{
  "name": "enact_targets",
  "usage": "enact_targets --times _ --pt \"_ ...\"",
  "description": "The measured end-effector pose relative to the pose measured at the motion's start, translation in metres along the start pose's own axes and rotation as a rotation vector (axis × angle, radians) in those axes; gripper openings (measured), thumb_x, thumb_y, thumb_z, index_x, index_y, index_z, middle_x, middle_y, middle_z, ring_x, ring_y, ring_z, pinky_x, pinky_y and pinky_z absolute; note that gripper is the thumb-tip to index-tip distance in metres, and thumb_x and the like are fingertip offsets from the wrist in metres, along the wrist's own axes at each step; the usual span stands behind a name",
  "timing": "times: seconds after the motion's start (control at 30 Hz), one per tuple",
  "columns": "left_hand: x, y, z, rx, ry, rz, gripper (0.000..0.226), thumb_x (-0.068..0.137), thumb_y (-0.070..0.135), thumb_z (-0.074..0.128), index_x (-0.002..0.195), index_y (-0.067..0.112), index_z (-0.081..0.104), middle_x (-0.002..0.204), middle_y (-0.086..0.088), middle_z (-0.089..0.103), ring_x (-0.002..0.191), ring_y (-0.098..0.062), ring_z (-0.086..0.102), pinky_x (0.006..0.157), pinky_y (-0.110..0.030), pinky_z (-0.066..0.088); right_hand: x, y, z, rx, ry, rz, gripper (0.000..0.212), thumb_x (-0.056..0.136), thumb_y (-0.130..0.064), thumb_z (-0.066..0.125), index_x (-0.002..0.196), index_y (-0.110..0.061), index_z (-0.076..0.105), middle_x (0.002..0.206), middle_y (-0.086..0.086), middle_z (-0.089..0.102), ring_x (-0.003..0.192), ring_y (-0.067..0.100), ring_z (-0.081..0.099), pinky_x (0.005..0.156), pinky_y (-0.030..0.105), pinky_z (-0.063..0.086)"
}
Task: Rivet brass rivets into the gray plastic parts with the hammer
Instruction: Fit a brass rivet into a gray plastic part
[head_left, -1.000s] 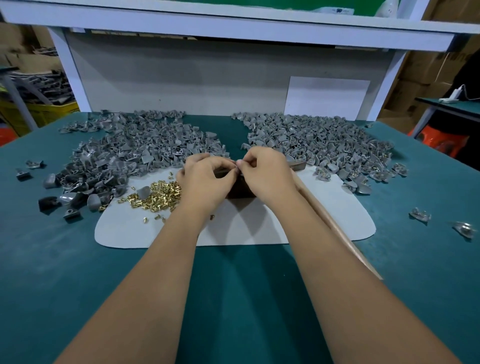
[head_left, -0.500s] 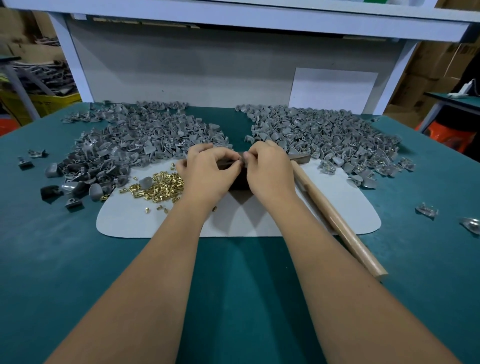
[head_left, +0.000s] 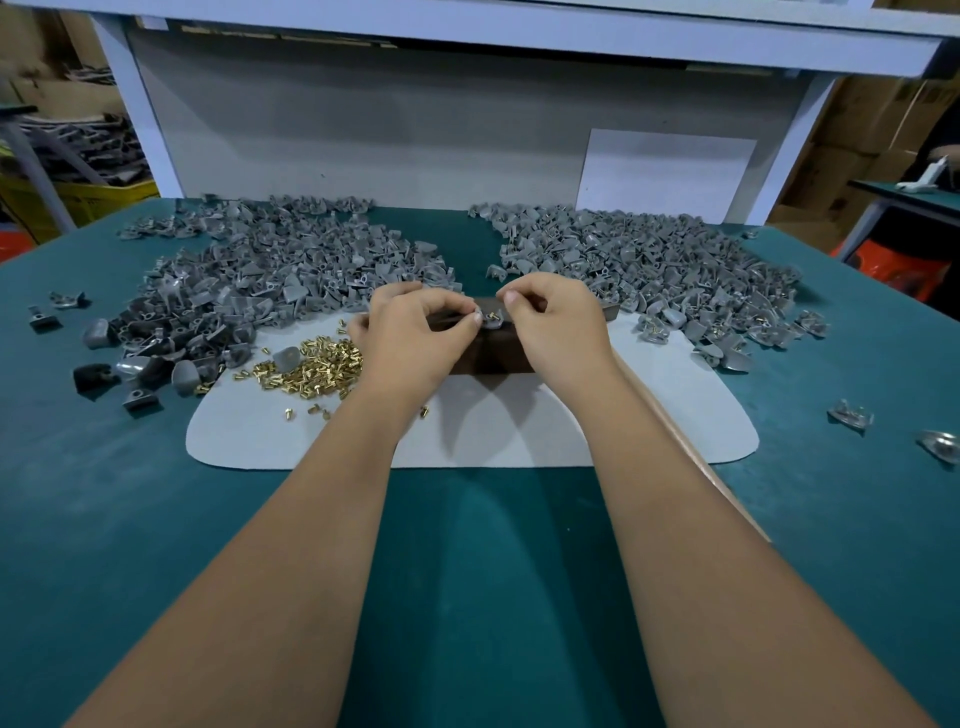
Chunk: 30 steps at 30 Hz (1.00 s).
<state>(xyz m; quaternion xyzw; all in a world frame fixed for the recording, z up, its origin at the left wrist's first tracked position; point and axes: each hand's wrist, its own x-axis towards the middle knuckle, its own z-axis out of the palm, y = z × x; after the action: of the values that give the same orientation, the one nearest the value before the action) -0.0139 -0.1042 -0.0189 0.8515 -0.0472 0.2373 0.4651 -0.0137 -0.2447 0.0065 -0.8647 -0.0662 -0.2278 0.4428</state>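
No writing is readable anywhere, and your left hand and right hand pinch one gray plastic part with brass rivets between their fingertips, above the dark block on the mat.

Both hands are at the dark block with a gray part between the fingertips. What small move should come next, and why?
Probably the right hand should let go and reach for the hammer handle under its forearm, while the left hand steadies the gray part on the dark block. Brass rivets already seem to stand in the part, and neither hand holds the hammer.
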Motion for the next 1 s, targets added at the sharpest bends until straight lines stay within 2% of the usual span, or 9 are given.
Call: enact_targets --times 0.17,0.27,0.37,0.5,0.6,0.67,0.8,0.87,1.0 --pt "0.001 0.0 -0.001 0.015 -0.007 0.002 0.012 0.083 0.039 0.074 0.076 0.045 0.067 0.088 0.037 0.046 0.115 0.005 0.03 0.096 -0.033 0.015 0.0 0.001 -0.001 0.045 -0.028 0.027 0.009 0.085 -0.012 0.064 0.086 -0.018 0.071 0.077 -0.011 0.063 0.069 -0.001 0.055 0.065 0.008 0.041" --pt "0.001 0.0 -0.001 0.002 -0.012 -0.007 0.008 0.083 0.039 0.074 0.079 0.043 0.069 0.088 0.034 0.049 0.12 0.004 0.03 0.093 -0.03 0.012 0.001 0.0 0.0 -0.041 -0.059 -0.007 0.012 0.08 -0.01 0.067 0.081 -0.022 0.069 0.077 -0.013 0.056 0.07 0.002 0.056 0.07 0.016 0.045" --pt "0.001 0.0 -0.001 0.013 -0.021 -0.015 0.003 0.083 0.04 0.074 0.083 0.041 0.071 0.091 0.029 0.053 0.126 -0.001 0.031 0.093 -0.03 0.012 0.001 -0.002 0.004 -0.088 -0.058 -0.018 0.017 0.081 -0.007 0.066 0.076 -0.024 0.065 0.08 -0.006 0.059 0.074 0.01 0.057 0.073 0.024 0.047" --pt "0.0 0.003 -0.002 0.018 -0.016 -0.017 0.007 0.083 0.038 0.074 0.081 0.043 0.069 0.088 0.036 0.044 0.125 -0.003 0.033 0.087 -0.026 0.009 0.0 -0.004 0.002 0.065 0.011 0.024 0.014 0.086 -0.008 0.062 0.08 -0.021 0.063 0.076 -0.01 0.061 0.072 0.002 0.056 0.067 0.014 0.044" --pt "0.0 0.003 -0.002 0.011 -0.016 -0.023 0.008 0.083 0.037 0.075 0.083 0.043 0.069 0.088 0.039 0.038 0.123 -0.005 0.035 0.09 -0.027 0.009 0.001 -0.004 -0.005 0.18 0.111 0.064 0.013 0.085 -0.006 0.062 0.082 -0.018 0.064 0.072 -0.012 0.06 0.067 -0.003 0.055 0.064 0.007 0.043" --pt "0.0 0.003 -0.003 0.003 -0.022 -0.022 0.007 0.083 0.037 0.074 0.085 0.042 0.07 0.09 0.038 0.041 0.126 -0.007 0.036 0.092 -0.028 0.01 0.001 -0.004 -0.008 0.194 0.114 0.07 0.013 0.083 -0.004 0.064 0.081 -0.017 0.067 0.07 -0.013 0.06 0.063 -0.005 0.054 0.064 0.007 0.044" --pt "-0.001 0.004 -0.003 -0.028 -0.008 -0.021 0.008 0.083 0.035 0.075 0.082 0.042 0.07 0.089 0.039 0.039 0.125 -0.013 0.041 0.103 -0.036 0.019 0.0 -0.005 -0.007 0.156 0.067 0.057 0.015 0.082 -0.002 0.065 0.08 -0.016 0.071 0.072 -0.009 0.064 0.068 0.001 0.057 0.068 0.012 0.047" --pt "-0.001 0.005 -0.004 -0.069 -0.011 -0.021 0.016 0.083 0.033 0.075 0.076 0.045 0.067 0.089 0.036 0.043 0.124 -0.017 0.046 0.112 -0.046 0.027 0.001 -0.005 -0.005 0.15 0.056 0.052 0.017 0.083 -0.002 0.064 0.08 -0.018 0.07 0.072 -0.011 0.063 0.069 0.002 0.058 0.068 0.011 0.046" --pt "0.0 0.006 -0.005 -0.093 -0.03 0.002 0.024 0.083 0.032 0.075 0.071 0.048 0.063 0.089 0.029 0.057 0.12 -0.02 0.053 0.106 -0.052 0.038 0.001 -0.004 -0.004 0.121 0.04 0.044 0.016 0.084 -0.003 0.063 0.082 -0.017 0.069 0.075 -0.009 0.064 0.075 0.007 0.06 0.072 0.016 0.048"
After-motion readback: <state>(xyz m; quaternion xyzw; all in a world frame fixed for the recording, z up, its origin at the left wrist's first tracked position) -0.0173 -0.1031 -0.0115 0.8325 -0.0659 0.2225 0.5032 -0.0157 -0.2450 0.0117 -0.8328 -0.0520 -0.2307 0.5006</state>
